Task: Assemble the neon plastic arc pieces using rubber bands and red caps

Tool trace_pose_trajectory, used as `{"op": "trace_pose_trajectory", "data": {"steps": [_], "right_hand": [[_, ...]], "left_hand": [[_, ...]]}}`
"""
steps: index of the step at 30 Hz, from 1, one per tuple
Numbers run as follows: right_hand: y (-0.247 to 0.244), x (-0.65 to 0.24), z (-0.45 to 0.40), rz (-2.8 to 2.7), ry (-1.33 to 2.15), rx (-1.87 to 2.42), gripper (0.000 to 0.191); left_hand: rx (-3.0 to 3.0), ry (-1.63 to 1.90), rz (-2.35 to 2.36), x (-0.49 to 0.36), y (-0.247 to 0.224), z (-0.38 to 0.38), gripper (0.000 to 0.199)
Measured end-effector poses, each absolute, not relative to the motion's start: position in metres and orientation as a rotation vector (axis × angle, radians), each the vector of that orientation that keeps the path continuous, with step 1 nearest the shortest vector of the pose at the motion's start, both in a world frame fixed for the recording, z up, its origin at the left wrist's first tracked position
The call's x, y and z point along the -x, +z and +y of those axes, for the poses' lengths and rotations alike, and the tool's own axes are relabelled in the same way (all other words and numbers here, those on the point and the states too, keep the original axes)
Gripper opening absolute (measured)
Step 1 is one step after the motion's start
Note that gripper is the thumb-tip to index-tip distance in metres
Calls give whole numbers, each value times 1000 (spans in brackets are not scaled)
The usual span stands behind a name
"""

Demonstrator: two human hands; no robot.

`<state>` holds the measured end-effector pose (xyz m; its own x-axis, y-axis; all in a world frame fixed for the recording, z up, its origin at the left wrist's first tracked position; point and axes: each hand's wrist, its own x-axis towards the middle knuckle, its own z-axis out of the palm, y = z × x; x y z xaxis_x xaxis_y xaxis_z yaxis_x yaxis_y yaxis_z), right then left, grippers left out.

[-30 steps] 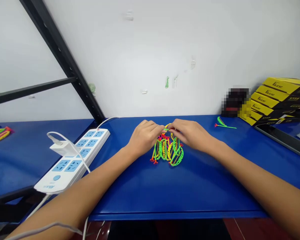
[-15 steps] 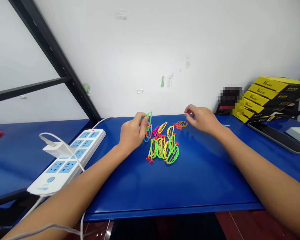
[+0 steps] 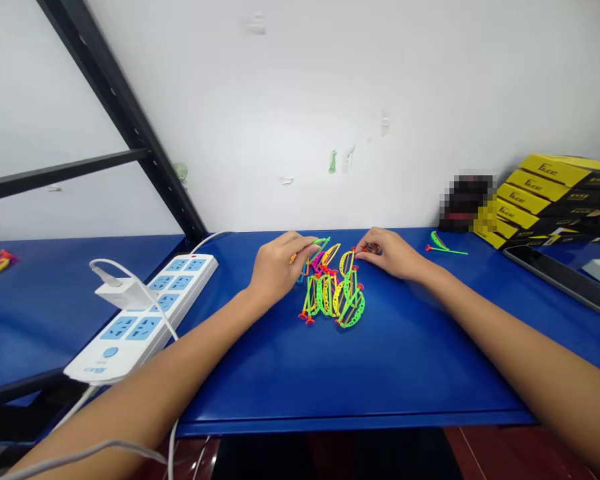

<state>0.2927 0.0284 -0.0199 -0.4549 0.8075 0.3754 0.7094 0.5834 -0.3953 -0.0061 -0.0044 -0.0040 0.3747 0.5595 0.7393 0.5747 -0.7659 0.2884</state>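
Our inventory, left to right: a white power strip [image 3: 155, 313] with blue sockets, its small print too blurred to read, on the blue table [image 3: 405, 373]. Our left hand [image 3: 280, 267], fingers curled together, is at the upper left of the neon plastic model [image 3: 333, 297], which stands mid-table, long axis running from front toward the wall. Our right hand [image 3: 387, 255], fingertips pressed together, is at its upper right; whatever either hand pinches is hidden. Then a green strip [image 3: 445, 248] and, upper right, stacked yellow boxes [image 3: 550, 197], their lettering unreadable.
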Motion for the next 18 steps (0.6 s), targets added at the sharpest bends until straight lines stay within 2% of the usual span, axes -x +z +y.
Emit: {"op": "trace_pose_trajectory", "data": {"steps": [4, 8, 11, 14, 18], "right_hand": [[-5, -275, 11, -2122, 281, 1095, 24], [9, -247, -15, -1992, 595, 941, 22], [12, -235, -27, -1957, 733, 878, 19], [11, -234, -28, -1968, 691, 860, 20], [13, -240, -26, -2092, 396, 795, 14]], "left_hand": [[2766, -1672, -1291, -2, -5, -11, 23], [3011, -1926, -1474, -10, -5, -19, 26], [3091, -1993, -1514, -13, -5, -21, 26], [3107, -1977, -1593, -12, -5, -20, 31], [3264, -1896, -1681, -8, -4, -14, 36]]}}
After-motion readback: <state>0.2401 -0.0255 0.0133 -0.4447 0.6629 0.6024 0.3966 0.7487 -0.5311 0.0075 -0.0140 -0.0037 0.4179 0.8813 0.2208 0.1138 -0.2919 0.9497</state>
